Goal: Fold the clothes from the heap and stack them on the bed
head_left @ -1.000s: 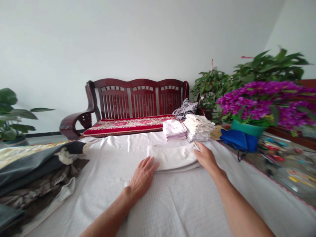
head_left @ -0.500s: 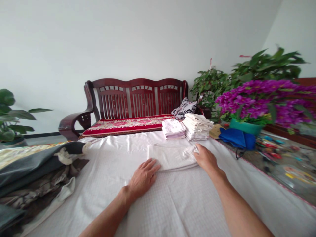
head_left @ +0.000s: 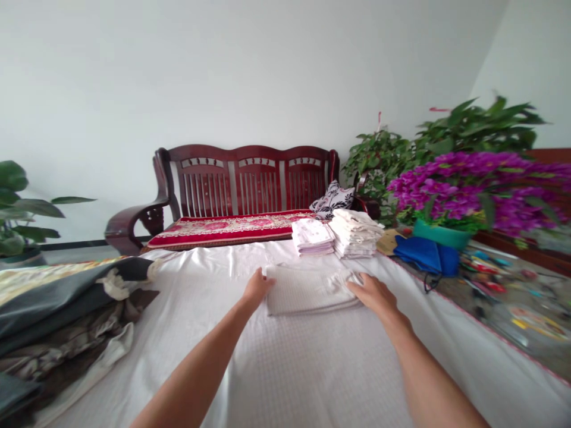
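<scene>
A folded white cloth (head_left: 307,291) lies on the white sheet (head_left: 312,368) that covers the table in front of me. My left hand (head_left: 257,285) reaches to the cloth's far left corner, and its fingers curl over that edge. At the cloth's right edge, my right hand (head_left: 373,292) lies flat with its fingers stretched leftward onto the fabric. Just beyond the cloth stand two stacks of folded white cloths (head_left: 339,236).
Dark crumpled fabric (head_left: 62,321) is piled at the left. A blue cloth (head_left: 423,254), a purple flower pot (head_left: 464,196) and small clutter (head_left: 513,285) fill the right side. A red wooden bench (head_left: 232,202) and green plants (head_left: 446,142) stand behind the table.
My left hand has slid forward from the cloth's near left side to its far left corner. The cloth's near edge has been folded away from me, leaving it narrower. My right hand shifted slightly nearer.
</scene>
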Motion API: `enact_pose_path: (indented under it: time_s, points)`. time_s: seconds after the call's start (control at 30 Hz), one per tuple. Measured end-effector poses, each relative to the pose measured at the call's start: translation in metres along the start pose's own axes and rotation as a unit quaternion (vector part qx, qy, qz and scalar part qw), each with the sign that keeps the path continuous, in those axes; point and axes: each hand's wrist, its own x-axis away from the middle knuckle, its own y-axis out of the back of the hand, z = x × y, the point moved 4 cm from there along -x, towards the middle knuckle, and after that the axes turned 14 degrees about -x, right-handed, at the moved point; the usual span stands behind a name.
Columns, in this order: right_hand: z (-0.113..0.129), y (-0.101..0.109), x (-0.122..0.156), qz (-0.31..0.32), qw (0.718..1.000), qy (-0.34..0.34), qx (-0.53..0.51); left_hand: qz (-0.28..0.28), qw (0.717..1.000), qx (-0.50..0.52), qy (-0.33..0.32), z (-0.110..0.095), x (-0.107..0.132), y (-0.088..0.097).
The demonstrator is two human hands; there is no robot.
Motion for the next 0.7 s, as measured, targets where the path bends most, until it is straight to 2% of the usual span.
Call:
enact_pose_path:
  time_s: [0.1,0.23,0.3,0.4,0.47,0.53,0.57,0.63,0.7]
  points:
    - [0.001,-0.001,-0.001,0.002,1.000,0.008,-0.010,0.024,0.999,0.028,0.002,-0.008,-0.005,-0.007]
    - [0.005,-0.001,-0.005,-0.014,0.996,0.038,-0.084,0.043,0.993,0.101,-0.032,-0.015,0.007,-0.008]
    - [0.010,0.000,-0.008,-0.027,0.986,0.054,-0.155,0.040,0.988,0.139,-0.048,-0.017,0.014,0.002]
    - [0.030,-0.005,-0.010,-0.033,0.955,0.080,-0.282,0.016,0.980,0.185,-0.072,-0.011,0.016,0.033]
    - [0.051,-0.015,-0.008,-0.028,0.926,0.116,-0.357,-0.010,0.976,0.202,-0.081,0.002,0.013,0.061]
    - [0.075,-0.031,-0.001,-0.013,0.909,0.149,-0.389,-0.056,0.981,0.169,-0.073,0.026,0.010,0.088]
    - [0.087,-0.041,0.004,0.001,0.912,0.157,-0.378,-0.086,0.985,0.135,-0.060,0.040,0.010,0.100]
    - [0.105,-0.062,0.015,0.030,0.940,0.158,-0.302,-0.145,0.987,0.068,-0.030,0.070,0.016,0.117]
    - [0.117,-0.077,0.026,0.034,0.967,0.166,-0.189,-0.201,0.979,-0.011,-0.043,0.091,0.029,0.123]
